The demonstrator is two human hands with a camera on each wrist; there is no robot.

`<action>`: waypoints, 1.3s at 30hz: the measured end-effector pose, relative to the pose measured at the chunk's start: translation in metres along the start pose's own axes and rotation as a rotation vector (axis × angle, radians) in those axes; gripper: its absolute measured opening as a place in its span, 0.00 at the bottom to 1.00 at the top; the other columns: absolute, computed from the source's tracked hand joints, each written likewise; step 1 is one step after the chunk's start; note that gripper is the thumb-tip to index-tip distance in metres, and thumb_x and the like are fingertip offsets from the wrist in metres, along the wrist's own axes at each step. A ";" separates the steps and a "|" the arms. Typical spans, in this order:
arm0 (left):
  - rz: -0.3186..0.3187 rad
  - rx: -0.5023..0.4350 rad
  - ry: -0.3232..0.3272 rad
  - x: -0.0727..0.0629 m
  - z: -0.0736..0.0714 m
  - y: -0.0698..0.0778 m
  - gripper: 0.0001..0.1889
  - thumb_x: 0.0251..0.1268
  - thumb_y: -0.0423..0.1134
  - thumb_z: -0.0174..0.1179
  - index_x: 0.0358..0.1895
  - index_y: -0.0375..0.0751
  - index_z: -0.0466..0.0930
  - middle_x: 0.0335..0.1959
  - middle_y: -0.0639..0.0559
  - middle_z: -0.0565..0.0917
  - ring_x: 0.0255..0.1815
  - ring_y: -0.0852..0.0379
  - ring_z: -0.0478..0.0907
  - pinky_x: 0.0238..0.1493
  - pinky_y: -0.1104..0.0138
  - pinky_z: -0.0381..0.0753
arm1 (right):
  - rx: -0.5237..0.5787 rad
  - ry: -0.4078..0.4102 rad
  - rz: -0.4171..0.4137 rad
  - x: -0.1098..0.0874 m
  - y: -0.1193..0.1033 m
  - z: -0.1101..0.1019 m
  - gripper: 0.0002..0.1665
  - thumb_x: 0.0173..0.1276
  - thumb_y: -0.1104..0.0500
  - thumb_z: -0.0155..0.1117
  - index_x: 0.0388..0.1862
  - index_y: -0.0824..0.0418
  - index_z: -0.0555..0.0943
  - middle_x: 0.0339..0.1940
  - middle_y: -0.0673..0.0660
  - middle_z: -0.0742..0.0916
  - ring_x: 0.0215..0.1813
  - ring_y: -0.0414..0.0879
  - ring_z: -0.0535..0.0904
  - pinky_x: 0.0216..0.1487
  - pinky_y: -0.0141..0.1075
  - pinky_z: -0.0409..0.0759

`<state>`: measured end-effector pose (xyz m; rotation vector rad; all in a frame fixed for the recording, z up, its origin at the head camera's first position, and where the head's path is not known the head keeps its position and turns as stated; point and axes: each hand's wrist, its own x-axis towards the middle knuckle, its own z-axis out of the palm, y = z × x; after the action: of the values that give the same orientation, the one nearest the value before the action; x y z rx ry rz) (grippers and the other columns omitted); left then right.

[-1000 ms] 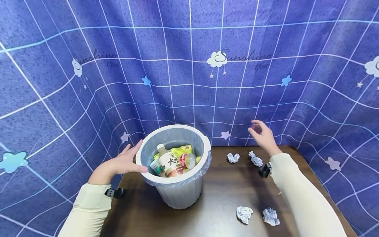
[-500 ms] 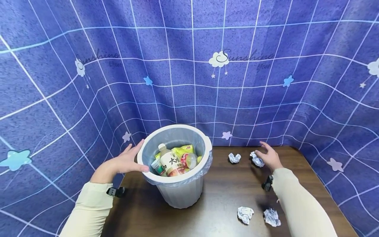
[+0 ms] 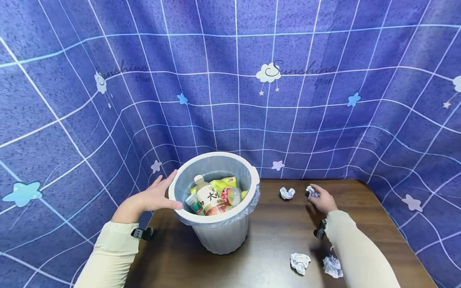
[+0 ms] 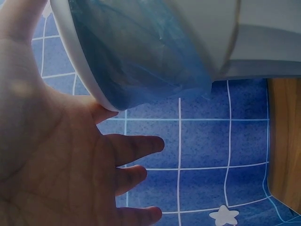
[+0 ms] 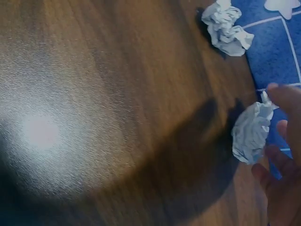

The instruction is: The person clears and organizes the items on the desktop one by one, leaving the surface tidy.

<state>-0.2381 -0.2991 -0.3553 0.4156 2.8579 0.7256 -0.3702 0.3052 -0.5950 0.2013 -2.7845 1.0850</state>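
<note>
My left hand (image 3: pixel 155 196) rests at the rim of a grey trash bin (image 3: pixel 223 238), its fingers spread and straight. In the left wrist view that palm (image 4: pixel 56 146) faces the bin's white rim (image 4: pixel 77 61), with one fingertip partly behind it. At the back right of the table, my right hand (image 3: pixel 325 200) has its thumb and fingers curled round a crumpled paper ball (image 3: pixel 311 192). The right wrist view has this ball (image 5: pixel 253 132) close among the fingertips, low at the table; how firmly it is held cannot be told.
Another paper ball (image 3: pixel 287 193) lies to the left of my right hand. Two more, a left one (image 3: pixel 300 263) and a right one (image 3: pixel 333 266), lie nearer on the brown table (image 3: pixel 266 240). Bottles, including a labelled bottle (image 3: pixel 210 200), and a yellow wrapper fill the bin. Blue curtain (image 3: pixel 230 100) surrounds the table.
My right hand has come down from above the table's back edge to the crumpled paper ball, and its fingers have closed in round it. The left hand stays at the bin's rim.
</note>
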 end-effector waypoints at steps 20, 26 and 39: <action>0.005 -0.014 -0.007 -0.002 -0.001 0.004 0.67 0.47 0.63 0.73 0.82 0.36 0.39 0.81 0.32 0.48 0.78 0.21 0.33 0.67 0.25 0.43 | -0.211 0.059 0.120 -0.016 -0.008 0.004 0.22 0.60 0.66 0.62 0.55 0.69 0.79 0.45 0.79 0.83 0.47 0.76 0.80 0.49 0.63 0.76; 0.005 -0.015 -0.004 -0.002 -0.002 0.003 0.67 0.47 0.63 0.74 0.82 0.35 0.40 0.81 0.31 0.48 0.78 0.21 0.32 0.68 0.25 0.43 | -0.123 0.100 0.172 -0.011 -0.012 0.004 0.20 0.64 0.61 0.61 0.53 0.71 0.80 0.49 0.75 0.85 0.49 0.74 0.80 0.50 0.60 0.76; 0.004 -0.012 -0.002 -0.002 -0.002 0.005 0.66 0.48 0.61 0.74 0.82 0.35 0.40 0.81 0.31 0.49 0.78 0.20 0.33 0.68 0.25 0.43 | -0.029 0.198 -0.001 0.018 -0.057 -0.012 0.24 0.61 0.66 0.61 0.56 0.73 0.81 0.51 0.74 0.85 0.52 0.70 0.81 0.54 0.60 0.76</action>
<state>-0.2353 -0.2969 -0.3510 0.4200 2.8501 0.7429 -0.3763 0.2700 -0.5454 0.0866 -2.6212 1.0048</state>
